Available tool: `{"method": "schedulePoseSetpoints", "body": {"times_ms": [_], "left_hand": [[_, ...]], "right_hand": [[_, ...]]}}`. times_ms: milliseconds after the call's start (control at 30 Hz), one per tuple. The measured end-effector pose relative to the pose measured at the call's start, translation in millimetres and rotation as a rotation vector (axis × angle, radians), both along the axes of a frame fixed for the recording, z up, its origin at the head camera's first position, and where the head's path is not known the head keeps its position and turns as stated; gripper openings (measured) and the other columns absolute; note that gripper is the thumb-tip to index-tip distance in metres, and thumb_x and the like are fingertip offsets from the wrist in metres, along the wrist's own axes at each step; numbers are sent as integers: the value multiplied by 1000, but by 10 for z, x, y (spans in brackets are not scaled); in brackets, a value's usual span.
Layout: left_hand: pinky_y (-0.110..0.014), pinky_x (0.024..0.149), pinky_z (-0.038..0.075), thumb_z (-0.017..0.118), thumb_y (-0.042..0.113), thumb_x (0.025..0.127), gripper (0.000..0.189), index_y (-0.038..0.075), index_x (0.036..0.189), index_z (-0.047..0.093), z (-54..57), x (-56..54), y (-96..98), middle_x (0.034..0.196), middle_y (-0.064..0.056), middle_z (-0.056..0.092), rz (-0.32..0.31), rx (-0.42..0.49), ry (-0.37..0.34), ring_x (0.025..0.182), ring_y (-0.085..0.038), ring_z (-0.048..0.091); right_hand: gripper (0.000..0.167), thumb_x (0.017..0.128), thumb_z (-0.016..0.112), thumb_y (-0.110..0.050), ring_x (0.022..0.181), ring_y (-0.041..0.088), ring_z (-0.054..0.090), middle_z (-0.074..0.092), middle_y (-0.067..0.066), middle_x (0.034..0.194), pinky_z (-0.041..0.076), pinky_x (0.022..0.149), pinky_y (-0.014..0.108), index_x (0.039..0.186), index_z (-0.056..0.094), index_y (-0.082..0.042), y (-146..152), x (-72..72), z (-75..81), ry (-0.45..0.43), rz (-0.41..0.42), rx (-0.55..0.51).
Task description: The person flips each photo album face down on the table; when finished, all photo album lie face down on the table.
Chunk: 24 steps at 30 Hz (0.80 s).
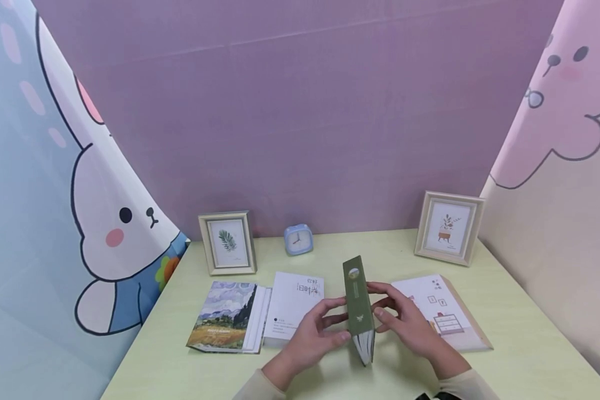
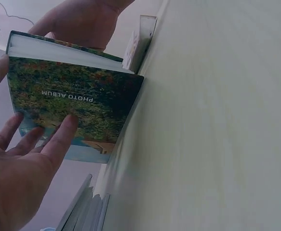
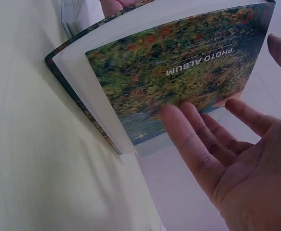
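A thick photo album (image 1: pixel 358 300) with a green spine and a painted-foliage cover is upright between my hands, spine uppermost. Its loose page edges point down at the table; whether they touch it I cannot tell. From the left, my left hand (image 1: pixel 316 332) presses spread fingertips against one cover (image 2: pixel 77 96). Opposite it, my right hand (image 1: pixel 409 322) touches the other cover (image 3: pixel 179 72) with fairly straight fingers. To the left lie a landscape-cover photo album (image 1: pixel 225 316) and a white-covered book (image 1: pixel 292 311). Partly behind my right hand lies another white illustrated book (image 1: pixel 452 319).
At the back left stands a picture frame (image 1: pixel 228 244) with a green leaf print. A blue alarm clock (image 1: pixel 298 240) sits to its right. Another picture frame (image 1: pixel 449 228) stands at the back right. A purple backdrop (image 1: pixel 305 122) borders the pale table (image 1: pixel 525 355).
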<state>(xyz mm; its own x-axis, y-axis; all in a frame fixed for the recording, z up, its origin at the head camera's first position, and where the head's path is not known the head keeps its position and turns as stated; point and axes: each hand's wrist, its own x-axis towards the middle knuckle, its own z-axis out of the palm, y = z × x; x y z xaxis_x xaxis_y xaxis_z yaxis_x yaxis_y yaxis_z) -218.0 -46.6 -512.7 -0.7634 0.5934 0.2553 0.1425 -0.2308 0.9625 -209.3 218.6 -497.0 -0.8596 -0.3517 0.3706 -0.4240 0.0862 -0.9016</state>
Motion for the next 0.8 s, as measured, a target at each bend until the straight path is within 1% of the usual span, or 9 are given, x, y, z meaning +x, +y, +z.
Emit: {"method": "schedulePoseSetpoints", "body": {"times_ms": [100, 233, 333, 400, 500, 633, 700, 800], "left_hand": [[-45, 105, 54, 74, 7, 97, 58, 6, 149, 49, -27, -4, 10, 160, -15, 43, -6, -19, 8, 138, -45, 51], [-41, 107, 53, 73, 10, 99, 58, 8, 151, 48, -57, -7, 34, 157, -16, 46, 1, -61, 31, 138, -45, 51], [-38, 108, 52, 72, 14, 100, 59, 10, 153, 46, -68, -11, 51, 158, -15, 46, 16, -94, 56, 140, -44, 50], [-38, 109, 51, 71, 17, 101, 60, 12, 155, 45, -67, -13, 58, 160, -12, 45, 22, -107, 66, 142, -43, 48], [-44, 112, 48, 71, 21, 102, 62, 13, 157, 43, -63, -22, 64, 162, -10, 42, 26, -119, 85, 145, -42, 44], [-51, 115, 44, 71, 24, 102, 64, 16, 159, 42, -62, -34, 64, 165, -8, 39, 24, -145, 90, 146, -42, 42], [-50, 113, 46, 72, 24, 102, 65, 18, 159, 42, -68, -38, 61, 165, -9, 39, 32, -170, 89, 145, -44, 43], [-48, 111, 48, 72, 21, 101, 65, 18, 159, 42, -76, -34, 58, 163, -15, 39, 37, -198, 82, 142, -48, 46]], "right_hand": [[51, 106, 53, 1, 109, 22, 66, 45, 32, 147, 65, 66, 49, 156, 43, -5, 9, 2, 5, 4, 2, -3], [59, 106, 54, -1, 111, 25, 65, 43, 33, 149, 65, 66, 46, 162, 34, -7, 11, 7, 7, 8, -8, 8], [66, 107, 53, -1, 113, 27, 64, 40, 34, 152, 66, 67, 47, 166, 27, -11, 9, 15, 2, 2, -13, 16], [66, 107, 51, -1, 114, 25, 64, 39, 32, 154, 65, 67, 48, 167, 25, -15, 10, 16, -2, -8, -18, 22], [64, 108, 49, -3, 115, 23, 64, 39, 29, 155, 65, 67, 49, 167, 27, -18, 20, 12, -7, -24, -26, 24], [61, 108, 52, -4, 111, 24, 65, 41, 29, 152, 65, 64, 50, 164, 32, -15, 44, 1, -3, -24, -28, 12], [59, 107, 54, -4, 106, 24, 66, 43, 29, 149, 64, 61, 52, 163, 35, -13, 56, -1, 3, -25, -29, 6], [56, 106, 58, -6, 98, 23, 67, 47, 29, 144, 64, 58, 52, 159, 40, -12, 72, -5, 11, -34, -49, 6]]}}
